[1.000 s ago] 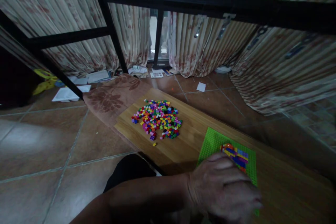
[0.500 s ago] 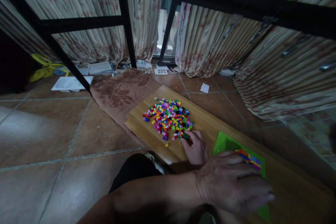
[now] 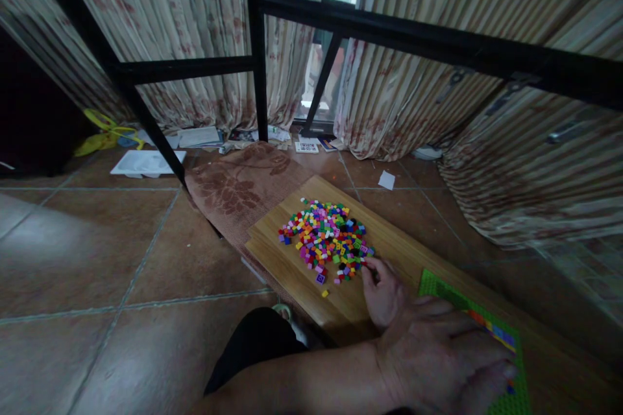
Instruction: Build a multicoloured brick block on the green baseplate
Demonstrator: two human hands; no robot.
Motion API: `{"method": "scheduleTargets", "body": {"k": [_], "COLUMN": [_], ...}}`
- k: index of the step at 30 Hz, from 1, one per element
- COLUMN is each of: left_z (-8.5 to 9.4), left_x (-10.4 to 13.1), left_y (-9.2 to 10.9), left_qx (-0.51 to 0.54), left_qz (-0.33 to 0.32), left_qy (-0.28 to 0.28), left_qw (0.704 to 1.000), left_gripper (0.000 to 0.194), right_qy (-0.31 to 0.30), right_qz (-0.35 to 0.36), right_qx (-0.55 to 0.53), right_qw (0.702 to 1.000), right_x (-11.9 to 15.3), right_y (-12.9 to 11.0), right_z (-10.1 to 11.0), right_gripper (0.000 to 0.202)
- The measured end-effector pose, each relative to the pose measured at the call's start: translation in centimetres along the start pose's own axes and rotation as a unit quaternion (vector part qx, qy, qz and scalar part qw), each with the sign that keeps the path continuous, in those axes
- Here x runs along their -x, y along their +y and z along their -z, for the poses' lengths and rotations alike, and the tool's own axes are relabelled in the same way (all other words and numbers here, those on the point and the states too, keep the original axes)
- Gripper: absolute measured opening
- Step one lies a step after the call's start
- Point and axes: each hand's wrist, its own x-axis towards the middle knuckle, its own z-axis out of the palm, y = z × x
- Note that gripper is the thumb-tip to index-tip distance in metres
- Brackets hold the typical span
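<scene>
**Crossed hands between brick pile and green board**

Taking the wearer as the clock's centre and straight ahead as twelve, the left hand [image 3: 442,353] lay at two o'clock, back upward and fingers loosely bent. I couldn't tell whether it held anything. Beneath it, also at two, sat one green board [image 3: 433,282], carrying a colourful patch of joined bricks [image 3: 503,337], largely covered and so uncountable.

The right hand [image 3: 387,292] reached out at one o'clock, its wrist hidden by the other. Thumb and forefinger were nearly together at the pile's near right edge; whether they pinched a brick, I couldn't make out. One knee [image 3: 257,343] showed at eleven.

Near twelve, one yellow brick [image 3: 325,294] lay apart on the wooden table [image 3: 287,266], with one purple brick [image 3: 320,279] at the rim of the one big brick pile [image 3: 326,233], too jumbled to count.

To my eye, the crossed arms were the weak point: a bump could have pressed the left hand into the joined bricks or tipped the board. A careless fingertip sweep could have scattered small pieces over the table's edge.

Farther off lay one brown cloth [image 3: 233,188] toward eleven, one paper scrap [image 3: 387,180] toward one, and one white tray [image 3: 146,162] at eleven.
</scene>
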Motion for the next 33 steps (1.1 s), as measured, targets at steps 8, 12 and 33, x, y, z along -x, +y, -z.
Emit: {"method": "scheduleTargets", "body": {"k": [8, 12, 33], "left_z": [1.8, 2.1, 2.4], "left_x": [-0.6, -0.8, -0.9], "left_y": [-0.5, -0.9, -1.3], "left_qx": [0.025, 0.036, 0.076], "left_qz": [0.03, 0.055, 0.056], "left_qy": [0.064, 0.083, 0.092], "left_qw": [0.997, 0.994, 0.991], "left_gripper": [0.025, 0.024, 0.03], "right_qy": [-0.045, -0.077, -0.152], "right_qz": [0.118, 0.139, 0.054], "right_qx": [0.022, 0.081, 0.15], "right_qw": [0.992, 0.984, 0.975], "right_x": [-7.1, -8.8, -11.2], "right_y": [-3.9, -4.2, -5.3], "right_z": [-2.8, -4.6, -5.2], "right_gripper": [0.024, 0.022, 0.015]}}
